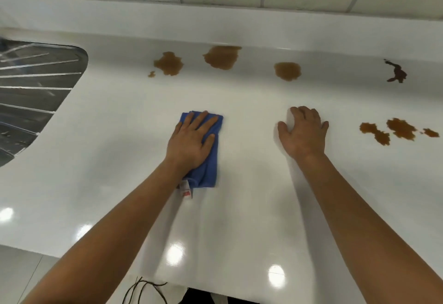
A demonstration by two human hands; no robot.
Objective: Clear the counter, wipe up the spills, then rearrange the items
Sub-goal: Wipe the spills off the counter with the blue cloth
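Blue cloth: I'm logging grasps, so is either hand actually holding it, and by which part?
Neither grips it. The left hand presses flat on the blue cloth, covering its far half. The right hand rests on the bare counter.

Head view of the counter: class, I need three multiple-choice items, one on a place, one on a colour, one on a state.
1. Where is the sink?
A. far left
B. far right
C. between the hands

2. What colour is the cloth?
A. green
B. blue
C. red

3. How does the left hand lie?
A. curled into a fist in the air
B. flat on the cloth
C. pinching a cup

Key: 1 A, its ribbed metal shows at the left edge; 2 B, the fabric is plainly blue; 3 B, straight fingers press it onto the white counter, while the right hand rests on bare surface.
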